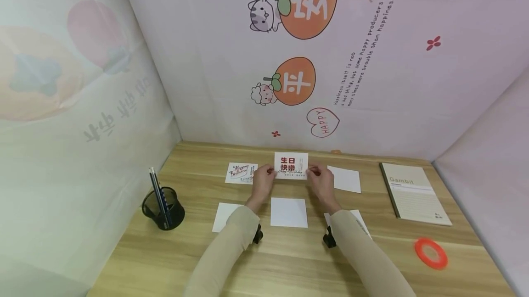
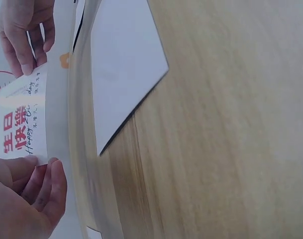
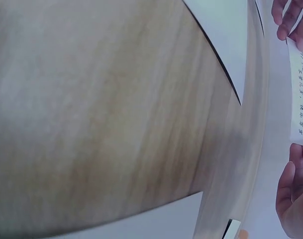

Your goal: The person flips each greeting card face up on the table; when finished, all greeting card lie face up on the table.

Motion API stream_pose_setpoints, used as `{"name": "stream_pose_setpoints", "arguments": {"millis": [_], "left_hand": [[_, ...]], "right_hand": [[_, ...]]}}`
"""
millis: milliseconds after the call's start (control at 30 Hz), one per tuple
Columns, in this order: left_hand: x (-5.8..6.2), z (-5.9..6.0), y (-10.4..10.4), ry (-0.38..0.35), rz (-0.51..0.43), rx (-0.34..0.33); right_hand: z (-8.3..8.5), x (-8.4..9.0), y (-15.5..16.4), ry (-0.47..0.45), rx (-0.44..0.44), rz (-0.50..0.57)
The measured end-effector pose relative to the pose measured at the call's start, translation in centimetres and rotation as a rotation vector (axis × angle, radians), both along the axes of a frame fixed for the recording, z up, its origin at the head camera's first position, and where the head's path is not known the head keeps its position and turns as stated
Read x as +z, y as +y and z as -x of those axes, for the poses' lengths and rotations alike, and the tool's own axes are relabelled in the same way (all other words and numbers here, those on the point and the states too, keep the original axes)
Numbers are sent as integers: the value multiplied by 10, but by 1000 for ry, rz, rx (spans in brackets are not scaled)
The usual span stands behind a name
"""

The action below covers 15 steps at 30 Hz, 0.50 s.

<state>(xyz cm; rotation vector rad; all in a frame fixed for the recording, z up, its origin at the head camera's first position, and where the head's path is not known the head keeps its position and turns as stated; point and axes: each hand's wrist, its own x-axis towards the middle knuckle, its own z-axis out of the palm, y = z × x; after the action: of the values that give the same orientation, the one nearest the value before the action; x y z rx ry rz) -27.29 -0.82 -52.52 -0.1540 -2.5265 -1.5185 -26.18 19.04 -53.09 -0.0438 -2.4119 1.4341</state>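
Pinching a birthday card at both ends: near its lower left corner with the left hand, near its lower right with the right hand. Narrow in both grips, with thumb and fingertips closed on the edges. Printed with large red Chinese characters and dark "Happy Birthday" script; seen against the wall in both wrist views.

Reading the clock from that card in the head view, with twelve toward the wall: reaching in from about seven and five o'clock in beige sleeves, with a black wrist device at the inner side of each cuff.

At nine o'clock, near the left hand, a "Happy Birthday" card in red script. Just past three, beside the right hand, a plain white card. At six, a white square card. Toward eight and four, partly hidden by the sleeves, a lower left card and a lower right card.

Farther out, near three, a "Gambit" notebook; at four, a red tape ring. Between eight and nine, a black mesh pen holder with leaning pencils. Beneath everything, a wood-grain table.
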Motion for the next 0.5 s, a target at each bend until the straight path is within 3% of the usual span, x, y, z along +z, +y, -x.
{"name": "stream_pose_setpoints", "arguments": {"millis": [233,500], "left_hand": [[3,1,3,-7,-58,15],[-4,6,5,-108,-101,-29]], "right_hand": [[2,2,1,-12,11,13],[0,6,6,-126,80,-27]]}}
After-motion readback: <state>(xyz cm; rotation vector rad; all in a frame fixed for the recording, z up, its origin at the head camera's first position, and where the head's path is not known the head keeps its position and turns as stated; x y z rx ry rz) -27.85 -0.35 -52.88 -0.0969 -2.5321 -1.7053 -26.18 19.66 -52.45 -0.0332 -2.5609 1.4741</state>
